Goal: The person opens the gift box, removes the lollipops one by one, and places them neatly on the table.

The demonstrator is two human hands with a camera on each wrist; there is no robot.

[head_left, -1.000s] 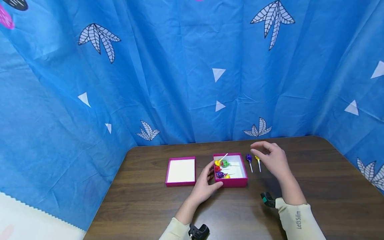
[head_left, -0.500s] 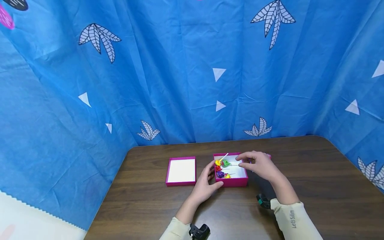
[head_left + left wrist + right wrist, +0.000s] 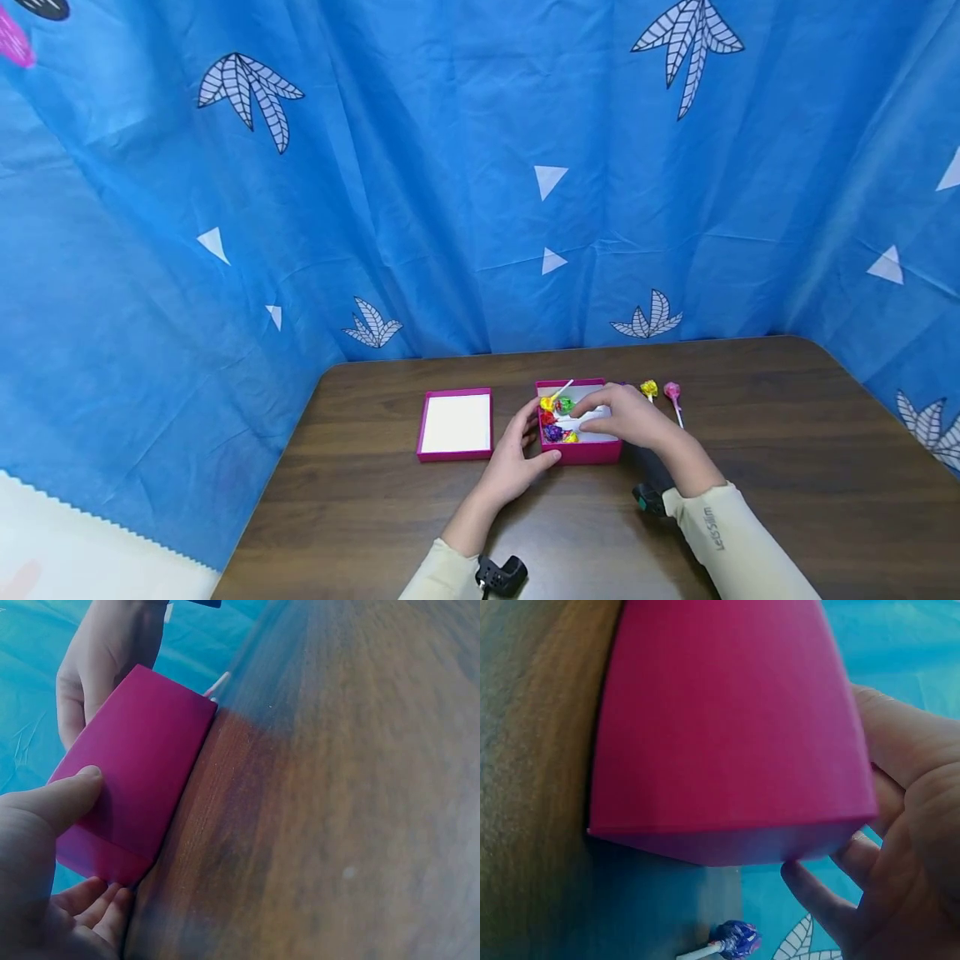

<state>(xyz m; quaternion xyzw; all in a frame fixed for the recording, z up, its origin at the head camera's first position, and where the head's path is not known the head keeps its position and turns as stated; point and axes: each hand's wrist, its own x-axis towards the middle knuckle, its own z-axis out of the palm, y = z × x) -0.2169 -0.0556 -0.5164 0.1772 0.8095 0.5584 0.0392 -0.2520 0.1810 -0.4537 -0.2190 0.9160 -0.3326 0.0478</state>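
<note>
A magenta box [image 3: 581, 454] with a white inside stands without its lid, several wrapped lollipops lying in its left half: yellow [image 3: 547, 403], green [image 3: 565, 406], red [image 3: 547, 418] and purple [image 3: 552, 433] among them. My left hand [image 3: 512, 468] grips the box's near left corner; in the left wrist view its thumb [image 3: 71, 796] presses the front wall and its fingers lie along the side. Over the box's right wall reaches my right hand [image 3: 630, 415], thumb and forefinger parted above the candies, with nothing seen between them. In the right wrist view the box wall [image 3: 727, 727] hides its fingertips.
Right of the box lie a yellow lollipop [image 3: 648, 389], a pink lollipop [image 3: 672, 390] and a purple lollipop [image 3: 736, 939], mostly hidden by my right hand in the head view. The white-lined lid [image 3: 453, 456] lies left on the wooden table [image 3: 360, 500]. A blue curtain [image 3: 465, 208] hangs behind.
My right hand has moved left from above the loose lollipops to inside the box, uncovering the yellow and pink lollipops. The left hand keeps its place on the box.
</note>
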